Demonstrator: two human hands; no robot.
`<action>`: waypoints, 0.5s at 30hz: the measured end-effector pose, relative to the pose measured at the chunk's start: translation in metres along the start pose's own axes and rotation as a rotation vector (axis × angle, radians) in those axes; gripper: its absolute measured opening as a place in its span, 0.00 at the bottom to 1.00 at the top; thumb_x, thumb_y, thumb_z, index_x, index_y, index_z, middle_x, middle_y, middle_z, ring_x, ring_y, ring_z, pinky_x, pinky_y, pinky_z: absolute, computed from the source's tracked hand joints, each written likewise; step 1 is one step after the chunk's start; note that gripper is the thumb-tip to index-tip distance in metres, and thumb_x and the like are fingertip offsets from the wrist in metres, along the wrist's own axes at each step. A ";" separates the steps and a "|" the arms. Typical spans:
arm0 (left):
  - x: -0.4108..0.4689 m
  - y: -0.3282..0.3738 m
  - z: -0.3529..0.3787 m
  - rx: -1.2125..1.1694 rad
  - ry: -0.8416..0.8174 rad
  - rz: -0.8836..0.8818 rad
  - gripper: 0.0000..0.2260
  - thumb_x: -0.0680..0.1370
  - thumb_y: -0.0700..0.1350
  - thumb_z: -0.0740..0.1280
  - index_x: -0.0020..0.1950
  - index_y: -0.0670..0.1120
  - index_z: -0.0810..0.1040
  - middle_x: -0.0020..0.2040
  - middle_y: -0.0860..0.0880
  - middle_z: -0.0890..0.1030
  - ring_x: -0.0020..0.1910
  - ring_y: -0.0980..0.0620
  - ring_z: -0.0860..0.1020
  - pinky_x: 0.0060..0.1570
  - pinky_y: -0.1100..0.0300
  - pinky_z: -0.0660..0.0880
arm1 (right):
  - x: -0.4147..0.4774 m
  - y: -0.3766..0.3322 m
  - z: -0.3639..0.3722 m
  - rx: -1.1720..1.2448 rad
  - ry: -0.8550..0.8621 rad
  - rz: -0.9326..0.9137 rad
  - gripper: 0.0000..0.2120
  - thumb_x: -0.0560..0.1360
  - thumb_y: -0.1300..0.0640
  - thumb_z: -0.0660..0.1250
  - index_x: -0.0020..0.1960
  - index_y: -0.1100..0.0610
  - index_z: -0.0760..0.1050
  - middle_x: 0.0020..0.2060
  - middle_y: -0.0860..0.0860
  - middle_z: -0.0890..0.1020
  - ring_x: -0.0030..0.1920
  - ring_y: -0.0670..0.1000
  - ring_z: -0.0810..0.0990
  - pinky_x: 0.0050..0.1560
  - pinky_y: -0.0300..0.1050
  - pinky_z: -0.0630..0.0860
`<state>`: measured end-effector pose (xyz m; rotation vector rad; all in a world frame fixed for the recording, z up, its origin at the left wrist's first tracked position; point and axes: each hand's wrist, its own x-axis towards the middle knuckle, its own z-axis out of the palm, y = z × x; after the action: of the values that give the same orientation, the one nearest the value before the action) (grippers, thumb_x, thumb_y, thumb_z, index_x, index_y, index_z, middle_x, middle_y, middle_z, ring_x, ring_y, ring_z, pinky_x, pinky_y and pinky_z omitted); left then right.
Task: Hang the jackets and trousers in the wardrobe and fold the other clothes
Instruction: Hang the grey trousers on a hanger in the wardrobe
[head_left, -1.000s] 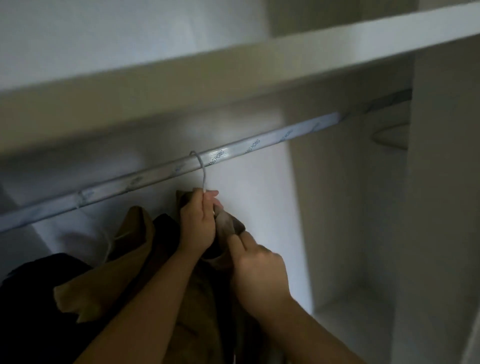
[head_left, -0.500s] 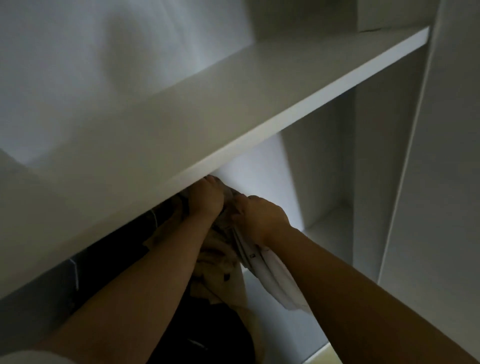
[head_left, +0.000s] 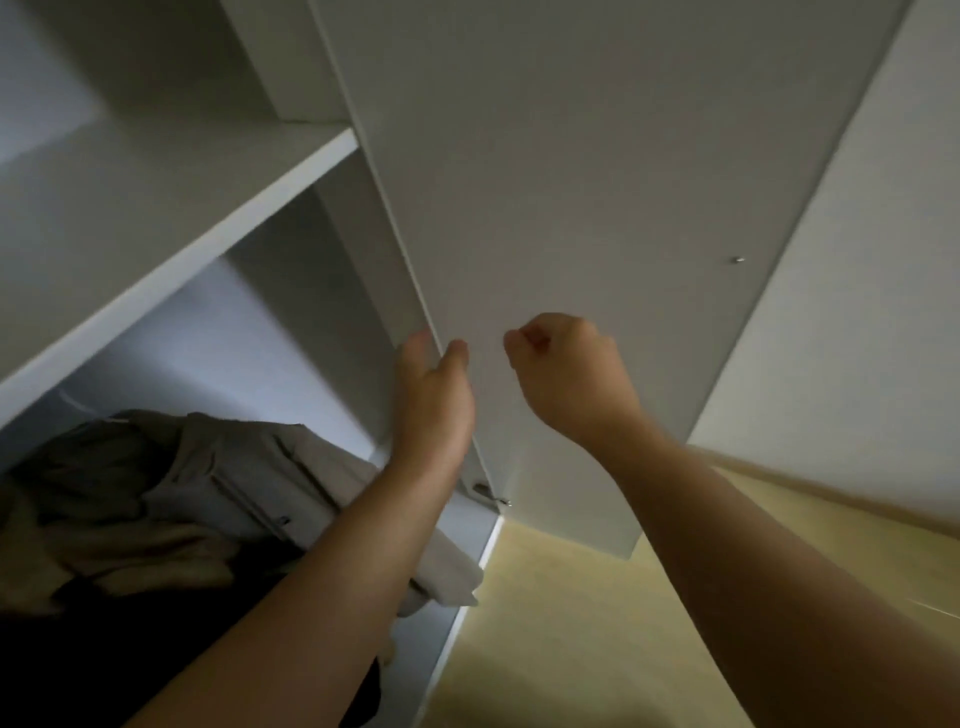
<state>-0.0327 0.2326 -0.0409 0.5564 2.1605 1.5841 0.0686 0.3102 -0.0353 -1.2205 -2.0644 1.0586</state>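
Note:
A beige-grey jacket (head_left: 260, 483) hangs inside the white wardrobe, below the shelf (head_left: 171, 208). Left of it hang a tan garment (head_left: 104, 551) and a dark one (head_left: 78, 649). The rail and the hangers are hidden by the shelf. My left hand (head_left: 434, 400) is outside the clothes and pinches the inner edge of the open wardrobe door (head_left: 597, 182), fingers behind it and thumb in front. My right hand (head_left: 566, 374) hovers in front of the door panel as a loose fist with nothing in it.
A small metal fitting (head_left: 488, 492) sits low on the door's edge, and a screw head (head_left: 736, 260) shows on its panel. Pale wooden floor (head_left: 571, 649) lies below. A white wall (head_left: 857, 312) stands to the right behind the door.
Both hands have let go of the hung jacket and come out of the wardrobe to the right. My view has swung right; the left hand now holds the door's edge.

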 end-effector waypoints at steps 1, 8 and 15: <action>-0.012 0.006 0.023 -0.023 -0.051 0.007 0.22 0.83 0.48 0.63 0.77 0.48 0.67 0.69 0.52 0.72 0.63 0.54 0.72 0.49 0.71 0.65 | -0.004 0.013 -0.024 0.008 0.037 0.019 0.15 0.80 0.46 0.62 0.42 0.54 0.79 0.39 0.51 0.84 0.45 0.57 0.82 0.48 0.52 0.80; -0.108 0.058 0.201 -0.171 -0.324 -0.094 0.18 0.81 0.46 0.65 0.72 0.49 0.74 0.68 0.53 0.75 0.61 0.56 0.72 0.55 0.62 0.65 | -0.026 0.124 -0.199 0.001 0.256 0.126 0.17 0.79 0.45 0.58 0.45 0.55 0.80 0.38 0.49 0.85 0.41 0.54 0.83 0.47 0.53 0.82; -0.194 0.107 0.349 -0.141 -0.597 -0.257 0.16 0.81 0.49 0.65 0.69 0.50 0.76 0.70 0.52 0.76 0.70 0.52 0.72 0.63 0.56 0.65 | -0.040 0.217 -0.354 -0.015 0.454 0.283 0.16 0.80 0.43 0.58 0.42 0.50 0.79 0.34 0.45 0.84 0.36 0.47 0.82 0.43 0.50 0.82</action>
<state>0.3260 0.4364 -0.0184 0.5869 1.5892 1.2216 0.4547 0.4658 -0.0165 -1.6229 -1.5876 0.7877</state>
